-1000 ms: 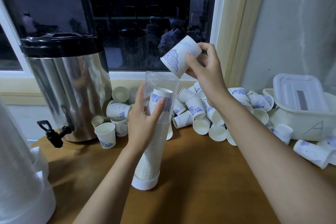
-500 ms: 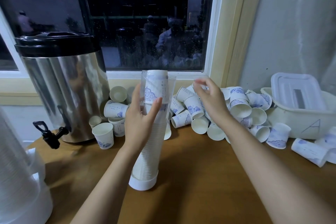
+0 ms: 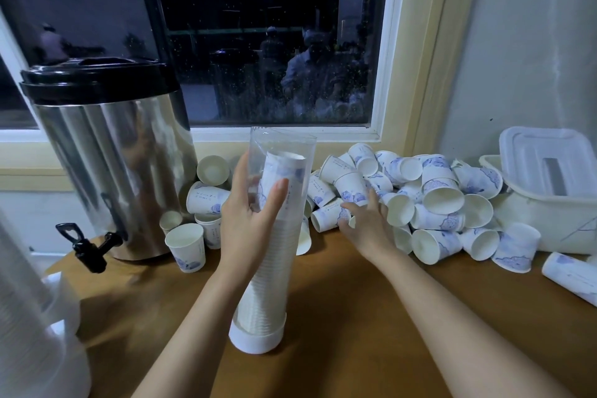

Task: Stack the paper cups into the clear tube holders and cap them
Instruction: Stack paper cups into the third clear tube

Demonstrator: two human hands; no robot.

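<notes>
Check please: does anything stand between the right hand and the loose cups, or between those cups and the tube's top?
Nothing visible does. The right hand touches the loose cups directly. The tube is open at its top, and the left hand grips it lower down, so the way in from above looks free.

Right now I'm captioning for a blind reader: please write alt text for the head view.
A person's left hand grips a clear plastic tube holder, standing on a wooden table and nearly full of stacked white paper cups. The right hand reaches into a pile of blue-printed paper cups.
</notes>
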